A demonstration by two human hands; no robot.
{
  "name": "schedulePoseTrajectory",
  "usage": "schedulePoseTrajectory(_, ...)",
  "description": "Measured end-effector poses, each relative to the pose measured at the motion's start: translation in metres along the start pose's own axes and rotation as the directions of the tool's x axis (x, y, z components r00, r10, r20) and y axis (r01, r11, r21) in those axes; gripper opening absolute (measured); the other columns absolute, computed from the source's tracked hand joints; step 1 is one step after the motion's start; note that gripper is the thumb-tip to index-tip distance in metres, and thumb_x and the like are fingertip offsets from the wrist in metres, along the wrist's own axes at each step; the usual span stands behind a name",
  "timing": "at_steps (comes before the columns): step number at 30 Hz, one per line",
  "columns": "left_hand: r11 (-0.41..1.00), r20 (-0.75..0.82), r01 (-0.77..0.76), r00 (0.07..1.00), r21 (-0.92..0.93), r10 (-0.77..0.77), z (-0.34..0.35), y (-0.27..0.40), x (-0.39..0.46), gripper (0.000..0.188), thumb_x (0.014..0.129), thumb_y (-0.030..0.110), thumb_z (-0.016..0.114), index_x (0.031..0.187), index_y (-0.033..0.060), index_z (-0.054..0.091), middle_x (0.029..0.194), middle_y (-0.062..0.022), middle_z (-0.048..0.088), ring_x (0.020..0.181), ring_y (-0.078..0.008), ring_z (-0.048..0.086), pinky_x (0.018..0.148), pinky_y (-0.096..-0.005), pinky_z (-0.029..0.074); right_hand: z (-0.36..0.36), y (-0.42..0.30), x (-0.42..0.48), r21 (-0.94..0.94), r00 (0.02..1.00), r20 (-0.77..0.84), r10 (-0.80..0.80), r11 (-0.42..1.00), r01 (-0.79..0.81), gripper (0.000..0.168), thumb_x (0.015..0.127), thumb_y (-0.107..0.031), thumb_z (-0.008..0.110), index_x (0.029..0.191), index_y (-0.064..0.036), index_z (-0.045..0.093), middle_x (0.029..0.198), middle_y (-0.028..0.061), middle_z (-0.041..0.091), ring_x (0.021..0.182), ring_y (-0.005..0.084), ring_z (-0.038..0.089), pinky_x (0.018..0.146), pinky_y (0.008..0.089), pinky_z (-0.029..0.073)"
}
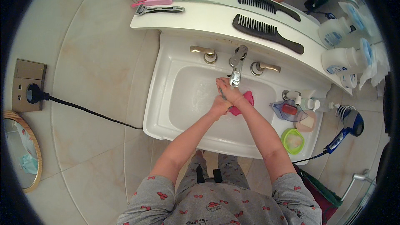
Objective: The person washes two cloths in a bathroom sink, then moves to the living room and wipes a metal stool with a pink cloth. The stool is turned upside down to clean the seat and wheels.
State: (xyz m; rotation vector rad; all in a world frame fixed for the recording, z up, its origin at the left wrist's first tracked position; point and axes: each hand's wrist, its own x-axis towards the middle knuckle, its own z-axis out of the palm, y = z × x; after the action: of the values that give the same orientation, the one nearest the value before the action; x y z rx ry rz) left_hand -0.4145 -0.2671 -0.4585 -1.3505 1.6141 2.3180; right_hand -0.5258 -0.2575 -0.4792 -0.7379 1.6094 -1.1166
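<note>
Both my hands are pressed together over a white washbasin (190, 100), just below the chrome faucet spout (235, 79). My right hand (229, 90) lies above my left hand (220, 105), its fingers curled toward the left. Squeezed between the two is a small greyish item (222, 95), mostly hidden by the fingers; its kind cannot be made out. Bright pink material (248, 98), perhaps cloth, shows beneath my right wrist inside the basin. Whether it joins the greyish item is hidden. Water wets the basin floor left of my hands.
Brass-toned tap handles (203, 50) (270, 67) flank the spout. A black comb (267, 34) and a razor (161, 9) lie on the white shelf (203, 18). Soap dishes (289, 115) (292, 140) line the basin's right rim. A blue hair dryer (347, 129) hangs beyond.
</note>
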Motion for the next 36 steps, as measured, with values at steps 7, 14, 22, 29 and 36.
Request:
schedulePoseTrajectory(7, 0.859, -0.232, -0.248, 0.895, 0.447, 0.38, 0.007, -0.018, 0.033, 0.045, 0.08, 0.03, 0.068, 0.11, -0.0019, 0.057, 0.091, -0.0254, 0.067, 0.086, -0.0351, 0.068, 0.074, -0.0434, 0.052, -0.009, -0.001, -0.008, -0.21, 0.946, -0.249, -0.208, 0.965, 0.157, 0.025, 0.095, -0.029, 0.053, 0.093, -0.005, 0.06, 0.078, 0.0064, 0.06, 0.073, 0.0195, 0.057, 0.07, 0.034, 0.046)
schedulePoseTrajectory(14, 0.947, -0.096, -0.118, 0.991, -0.3, 0.093, 0.019, 0.021, 0.073, 0.026, 0.087, 0.018, 0.065, 0.108, 0.0037, 0.056, 0.088, -0.0103, 0.066, 0.087, -0.0247, 0.067, 0.061, -0.0381, 0.056, -0.045, 0.014, 0.007, 0.287, 0.951, -0.311, -0.002, 0.953, 0.096, 0.037, 0.093, -0.022, 0.055, 0.128, -0.012, 0.048, 0.105, 0.0088, 0.061, 0.094, 0.0165, 0.055, 0.083, 0.0308, 0.045)
schedulePoseTrajectory(22, 0.788, 0.312, 0.275, 0.944, -0.551, -0.111, 0.008, 0.027, 0.031, 0.027, 0.087, 0.03, 0.068, 0.101, 0.0102, 0.056, 0.081, -0.0073, 0.062, 0.067, -0.0168, 0.06, 0.052, -0.0256, 0.049, -0.053, 0.001, -0.019, 0.719, 0.986, 0.154, 0.07, 0.677, -0.16, 0.044, 0.096, -0.032, 0.05, 0.133, -0.008, 0.047, 0.122, 0.0092, 0.06, 0.107, 0.023, 0.06, 0.089, 0.036, 0.051)
schedulePoseTrajectory(29, 0.336, 0.431, 0.406, 0.902, -0.85, -0.001, 0.02, 0.036, -0.028, 0.04, 0.089, 0.038, 0.065, 0.11, 0.004, 0.057, 0.092, -0.0114, 0.063, 0.078, -0.0223, 0.063, 0.069, -0.0355, 0.057, -0.014, -0.002, -0.04, 0.965, 0.979, 0.201, -0.033, 0.18, -0.192, 0.048, 0.093, -0.033, 0.056, 0.133, -0.008, 0.049, 0.124, 0.0098, 0.061, 0.102, 0.0263, 0.063, 0.086, 0.039, 0.055)
schedulePoseTrajectory(36, 0.137, 0.467, 0.473, 0.881, -0.87, -0.075, 0.005, 0.028, -0.039, 0.032, 0.088, 0.021, 0.068, 0.11, 0.0004, 0.056, 0.088, -0.0087, 0.059, 0.077, -0.02, 0.059, 0.07, -0.0325, 0.054, -0.019, 0.013, -0.028, 0.907, 0.921, 0.389, 0.014, 0.168, -0.386, 0.033, 0.09, -0.029, 0.062, 0.114, -0.006, 0.057, 0.093, 0.006, 0.064, 0.079, 0.0193, 0.064, 0.069, 0.0338, 0.055)
